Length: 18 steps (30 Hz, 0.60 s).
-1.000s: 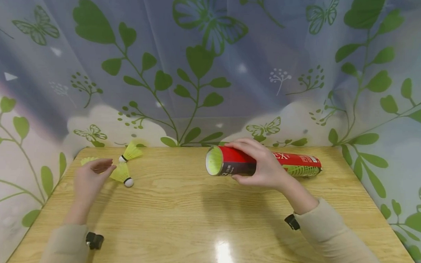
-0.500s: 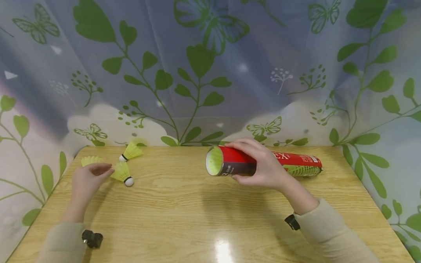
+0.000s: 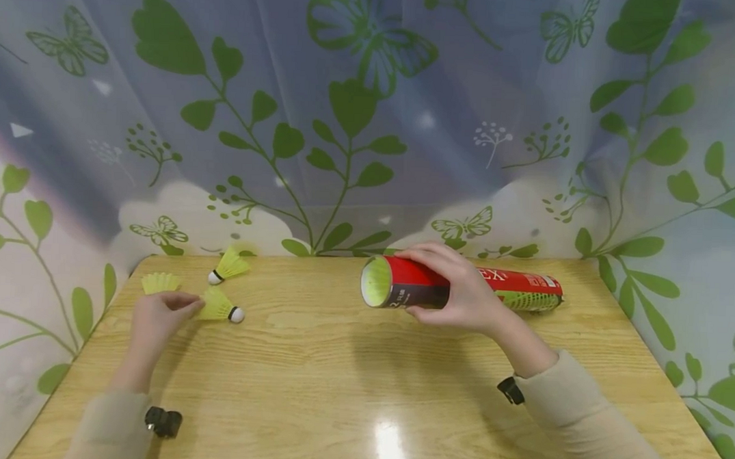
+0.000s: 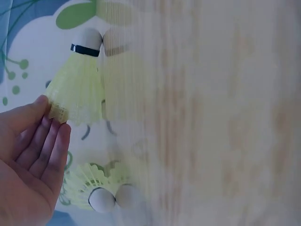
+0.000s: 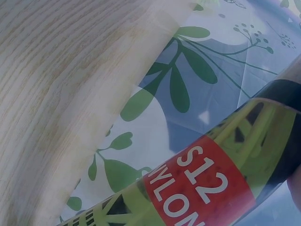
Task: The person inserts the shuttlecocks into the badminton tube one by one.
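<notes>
Left hand point(image 3: 159, 318) pinches shuttlecock point(image 3: 218, 306) by skirt rim, near worktop's point(image 3: 311, 391) far-left corner. Right hand point(image 3: 466, 295) curled round tube point(image 3: 516, 282), near far edge. Advise: light pinch, skirt uncrushed.

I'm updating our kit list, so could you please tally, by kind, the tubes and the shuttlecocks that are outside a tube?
Tubes: 1
Yellow shuttlecocks outside: 3
Total: 4
</notes>
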Available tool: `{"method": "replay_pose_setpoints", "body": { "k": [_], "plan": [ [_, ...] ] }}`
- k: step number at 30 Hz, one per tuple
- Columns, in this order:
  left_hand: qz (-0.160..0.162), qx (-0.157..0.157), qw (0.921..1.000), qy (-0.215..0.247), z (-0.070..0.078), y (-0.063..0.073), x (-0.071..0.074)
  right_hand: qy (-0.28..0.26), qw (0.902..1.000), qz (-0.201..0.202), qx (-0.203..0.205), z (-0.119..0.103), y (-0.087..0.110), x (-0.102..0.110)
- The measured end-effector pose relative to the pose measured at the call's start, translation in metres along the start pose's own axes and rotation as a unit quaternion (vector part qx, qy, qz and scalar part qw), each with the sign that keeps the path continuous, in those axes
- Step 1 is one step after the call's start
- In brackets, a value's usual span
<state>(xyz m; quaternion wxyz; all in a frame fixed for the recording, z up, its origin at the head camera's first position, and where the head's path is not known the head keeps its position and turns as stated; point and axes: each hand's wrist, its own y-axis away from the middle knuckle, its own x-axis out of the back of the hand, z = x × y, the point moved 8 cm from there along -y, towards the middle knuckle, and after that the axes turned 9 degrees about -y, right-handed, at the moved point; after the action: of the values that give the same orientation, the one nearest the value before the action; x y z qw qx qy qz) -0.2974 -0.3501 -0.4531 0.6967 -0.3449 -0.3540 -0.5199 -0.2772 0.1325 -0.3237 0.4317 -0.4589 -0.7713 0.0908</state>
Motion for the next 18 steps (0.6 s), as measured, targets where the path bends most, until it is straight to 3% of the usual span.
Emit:
{"method": "replay_pose_setpoints", "body": {
  "k": [4,11,15,18],
  "plan": [
    [0.003,0.019,0.9998,0.010,0.004,0.004,0.001,-0.002,1.0000,0.001,0.000,0.000,0.000,0.000],
    [0.036,0.055,0.9969,0.042,0.014,0.011,0.005,-0.002,1.0000,0.003,0.002,0.000,0.000,0.002],
    [0.041,0.087,0.9899,0.104,0.021,0.012,0.005,-0.002,1.0000,0.002,0.004,0.001,0.000,0.002],
    [0.022,0.113,0.9796,0.165,0.030,0.014,0.003,-0.003,1.0000,0.001,0.004,0.001,0.000,0.002]
  ]
}}
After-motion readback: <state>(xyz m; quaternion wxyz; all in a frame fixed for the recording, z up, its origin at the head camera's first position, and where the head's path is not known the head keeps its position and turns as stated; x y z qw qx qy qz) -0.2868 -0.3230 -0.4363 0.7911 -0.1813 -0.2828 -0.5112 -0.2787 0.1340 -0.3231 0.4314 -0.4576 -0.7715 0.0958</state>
